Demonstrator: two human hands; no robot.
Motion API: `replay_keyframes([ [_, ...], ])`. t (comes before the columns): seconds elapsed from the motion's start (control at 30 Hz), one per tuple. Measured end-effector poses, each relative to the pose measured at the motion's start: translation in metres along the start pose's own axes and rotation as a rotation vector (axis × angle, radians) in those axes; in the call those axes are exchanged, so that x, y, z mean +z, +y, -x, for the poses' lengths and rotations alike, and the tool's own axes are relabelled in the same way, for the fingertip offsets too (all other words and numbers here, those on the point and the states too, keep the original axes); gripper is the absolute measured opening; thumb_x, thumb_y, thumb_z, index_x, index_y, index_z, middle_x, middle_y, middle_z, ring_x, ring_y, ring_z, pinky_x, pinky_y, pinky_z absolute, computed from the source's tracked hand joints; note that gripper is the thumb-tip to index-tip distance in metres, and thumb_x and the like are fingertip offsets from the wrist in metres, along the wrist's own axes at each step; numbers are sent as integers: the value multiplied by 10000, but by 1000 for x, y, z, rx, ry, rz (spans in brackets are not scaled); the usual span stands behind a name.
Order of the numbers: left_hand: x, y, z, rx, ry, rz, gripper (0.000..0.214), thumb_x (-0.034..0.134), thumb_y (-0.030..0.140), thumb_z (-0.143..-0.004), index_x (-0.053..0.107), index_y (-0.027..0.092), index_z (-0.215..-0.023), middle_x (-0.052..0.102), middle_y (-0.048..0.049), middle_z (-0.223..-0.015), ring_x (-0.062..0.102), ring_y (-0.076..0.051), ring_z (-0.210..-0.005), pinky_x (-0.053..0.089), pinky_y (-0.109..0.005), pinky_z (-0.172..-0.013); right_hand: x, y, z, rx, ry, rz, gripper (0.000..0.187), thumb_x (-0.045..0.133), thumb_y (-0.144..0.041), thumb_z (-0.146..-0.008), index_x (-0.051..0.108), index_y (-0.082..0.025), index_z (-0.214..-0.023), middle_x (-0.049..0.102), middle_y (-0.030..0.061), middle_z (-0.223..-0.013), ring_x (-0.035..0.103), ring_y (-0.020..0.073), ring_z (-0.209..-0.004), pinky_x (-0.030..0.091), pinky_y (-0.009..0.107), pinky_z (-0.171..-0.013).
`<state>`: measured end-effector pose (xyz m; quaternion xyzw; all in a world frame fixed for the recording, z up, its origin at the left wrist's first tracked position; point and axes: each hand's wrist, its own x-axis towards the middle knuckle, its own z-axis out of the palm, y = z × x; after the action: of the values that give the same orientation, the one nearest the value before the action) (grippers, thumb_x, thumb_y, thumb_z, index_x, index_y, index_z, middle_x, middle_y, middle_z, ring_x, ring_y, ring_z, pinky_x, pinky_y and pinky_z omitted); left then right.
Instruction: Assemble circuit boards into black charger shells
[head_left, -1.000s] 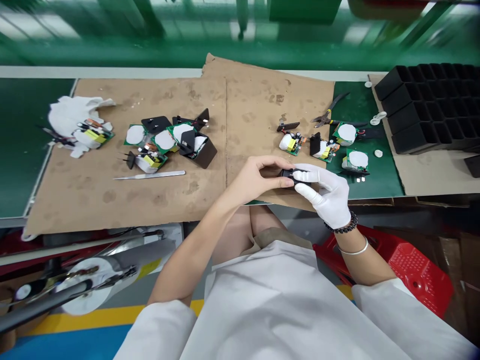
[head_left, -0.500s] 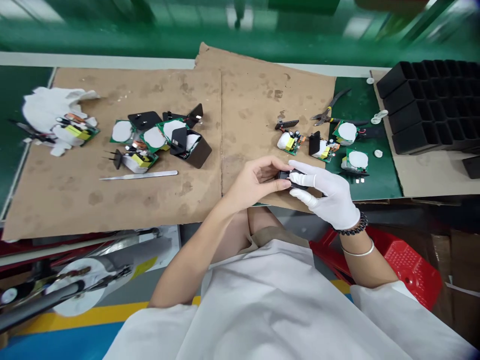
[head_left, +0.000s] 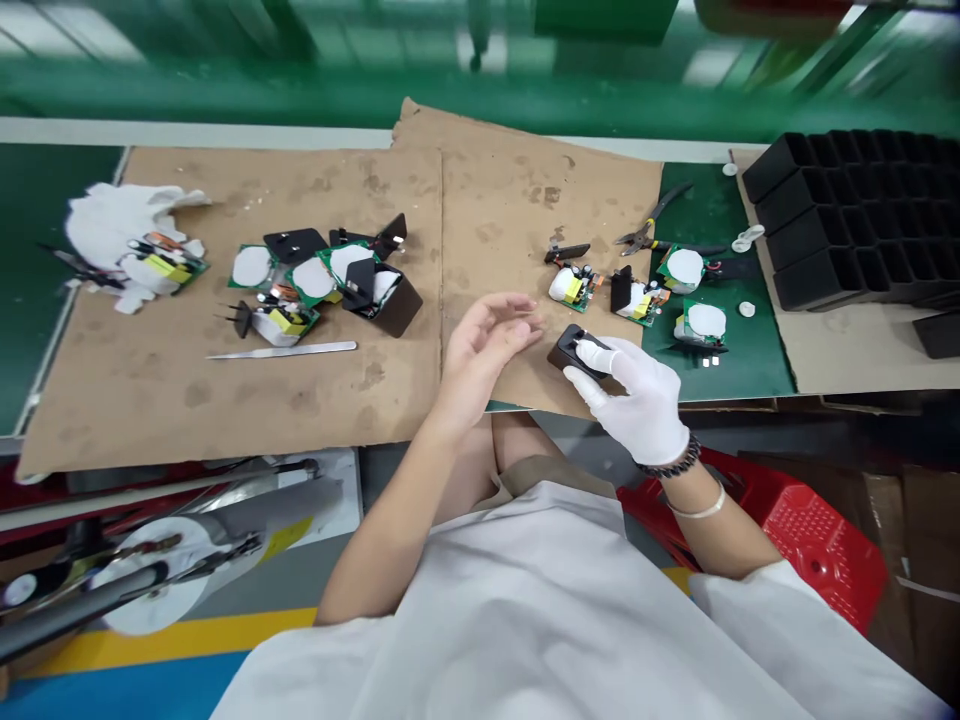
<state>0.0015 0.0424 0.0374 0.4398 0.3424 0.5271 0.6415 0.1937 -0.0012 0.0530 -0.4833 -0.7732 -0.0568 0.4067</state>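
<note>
A black power adapter point(head_left: 568, 349) is gripped at the front edge of the cardboard by my gloved right hand point(head_left: 634, 392), with fingers over its top. To its left, my bare left hand point(head_left: 487, 355) is apart from it, fingers loosely spread and holding nothing. Beyond the right hand lie an adapter circuit board point(head_left: 574, 288) with yellow and white parts and a second board point(head_left: 637, 297) with a black plate attached. Two more boards with white pads, one the upper board point(head_left: 685, 269) and one the lower board point(head_left: 703, 324), rest on the green mat.
Pliers point(head_left: 651, 220) lie behind the boards. Black empty cases point(head_left: 802, 270) stand in rows at the right. On the left are tweezers point(head_left: 281, 350), several circuit boards point(head_left: 251, 266), a black case point(head_left: 397, 305) and white cloth point(head_left: 101, 230). A red stool point(head_left: 817, 540) is below right.
My left hand has let go of the power adapter and moved left, its fingers opening. The right hand keeps the adapter, which now shows more of its body.
</note>
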Motion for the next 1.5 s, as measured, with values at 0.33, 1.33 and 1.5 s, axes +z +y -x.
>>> replay_keyframes([
  [0.33, 13, -2, 4, 142, -43, -225, 215, 687, 404, -921, 782, 222, -984, 757, -57, -1095, 704, -194, -1081, 555, -314, -994, -13, -7, -5, 60, -22, -25, 186, 720, -222, -881, 694, -254, -1062, 772, 66, -1080, 752, 231, -954, 613, 327, -794],
  [1.33, 12, -12, 4, 157, 145, -76, 267, 843, 280, -722, 626, 194, -852, 483, 76, -661, 544, -79, -654, 576, -255, -810, -1, 22, 4, 777, -164, -1045, 382, 404, -508, -1020, 620, -280, -1237, 690, 67, -1331, 710, 193, -1125, 652, 379, -851],
  [1.5, 11, -12, 2, 137, 139, -101, 251, 787, 305, -775, 563, 193, -798, 526, 57, -689, 558, -83, -643, 597, -262, -760, -20, 19, 2, 726, -351, -1074, 471, 227, -420, -1074, 594, -296, -1341, 675, 75, -1367, 656, 158, -1243, 669, 281, -735],
])
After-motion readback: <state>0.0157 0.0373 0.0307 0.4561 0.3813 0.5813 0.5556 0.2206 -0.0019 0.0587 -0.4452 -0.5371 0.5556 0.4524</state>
